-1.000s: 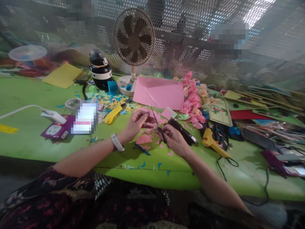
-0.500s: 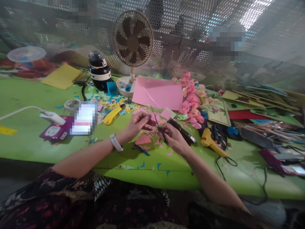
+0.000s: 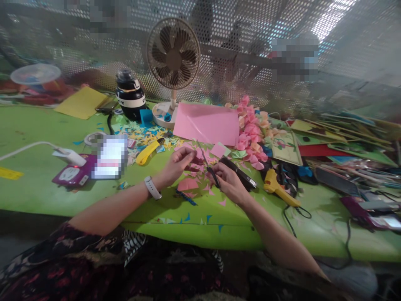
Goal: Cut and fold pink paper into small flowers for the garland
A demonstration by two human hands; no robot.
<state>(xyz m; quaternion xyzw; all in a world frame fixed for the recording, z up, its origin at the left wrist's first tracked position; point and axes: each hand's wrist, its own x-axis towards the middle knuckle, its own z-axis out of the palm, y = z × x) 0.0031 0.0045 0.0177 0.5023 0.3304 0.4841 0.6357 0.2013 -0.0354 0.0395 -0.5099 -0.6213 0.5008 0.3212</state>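
In my right hand (image 3: 230, 180) is a pair of scissors (image 3: 214, 176) with dark handles, its blades pointing up and away from me. My left hand (image 3: 178, 168), with a pale watch on the wrist, is pinched beside the blades. A small piece of pink paper (image 3: 199, 157) shows at its fingertips, partly hidden by the fingers. Pink paper scraps (image 3: 206, 189) lie beneath both hands. A folded-looking pink piece (image 3: 188, 184) rests just below my left hand. Beyond the hands a large pink sheet (image 3: 208, 123) lies flat, with a smaller pink square (image 3: 218, 149) near it.
A yellow utility knife (image 3: 147, 153), a lit phone (image 3: 110, 156) and a purple power strip (image 3: 75, 170) lie left. A fan (image 3: 173, 58) and dark bottle (image 3: 130, 96) stand behind. Right are a black case (image 3: 239, 173), a yellow glue gun (image 3: 280, 187) and heaped pink paper petals (image 3: 252, 129).
The view has tilted very slightly, shifting the background a little downward. Both hands stay almost in place, with the scissors and pink paper still between them.
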